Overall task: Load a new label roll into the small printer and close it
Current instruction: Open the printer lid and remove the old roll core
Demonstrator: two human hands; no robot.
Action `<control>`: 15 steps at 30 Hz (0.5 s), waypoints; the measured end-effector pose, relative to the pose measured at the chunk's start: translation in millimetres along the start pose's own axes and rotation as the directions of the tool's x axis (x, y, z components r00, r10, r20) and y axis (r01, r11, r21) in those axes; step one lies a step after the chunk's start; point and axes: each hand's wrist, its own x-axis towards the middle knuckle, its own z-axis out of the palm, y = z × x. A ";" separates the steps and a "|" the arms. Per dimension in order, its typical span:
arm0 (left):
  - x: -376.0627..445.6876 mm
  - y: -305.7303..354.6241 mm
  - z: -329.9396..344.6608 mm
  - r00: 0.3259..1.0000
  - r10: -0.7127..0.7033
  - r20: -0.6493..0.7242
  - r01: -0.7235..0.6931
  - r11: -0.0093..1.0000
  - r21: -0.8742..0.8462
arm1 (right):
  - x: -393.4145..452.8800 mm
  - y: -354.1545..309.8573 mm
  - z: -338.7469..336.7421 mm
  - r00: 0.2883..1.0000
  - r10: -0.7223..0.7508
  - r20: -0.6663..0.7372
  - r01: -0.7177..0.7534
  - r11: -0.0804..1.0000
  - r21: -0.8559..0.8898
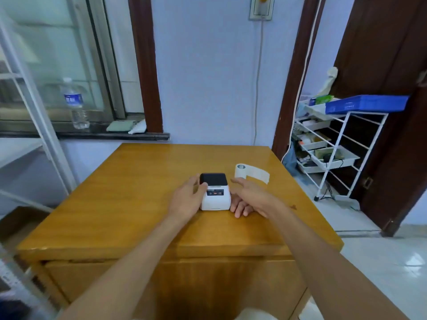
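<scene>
A small white printer (216,198) with a black lid sits shut in the middle of the wooden table (129,204). My left hand (188,199) wraps its left side, thumb on the lid's edge. My right hand (248,197) rests against the printer's right side with fingers spread, some curled on the table. A white label roll (241,170) lies on its side behind my right hand, with a strip of labels (258,174) unrolled to the right.
A white wire rack (335,144) with a blue tray (367,103) stands to the right of the table. A water bottle (75,102) stands on the window sill at the back left. A cable hangs down the wall behind the table.
</scene>
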 end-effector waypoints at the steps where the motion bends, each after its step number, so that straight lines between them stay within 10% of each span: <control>1: 7.0 -0.5 -1.6 0.999 0.015 0.048 -0.017 0.999 0.052 | 1.7 -1.0 -2.2 0.999 0.007 0.045 -0.008 1.000 0.016; 9: 27.5 -16.4 1.1 0.997 0.000 0.077 0.006 0.998 -0.070 | 20.0 -2.2 -7.8 0.990 -0.048 0.130 0.048 0.999 0.004; 15: 31.0 -21.1 0.5 0.997 -0.016 0.078 0.026 0.992 -0.123 | 20.9 9.6 6.9 0.966 -0.234 -0.113 0.237 0.971 0.017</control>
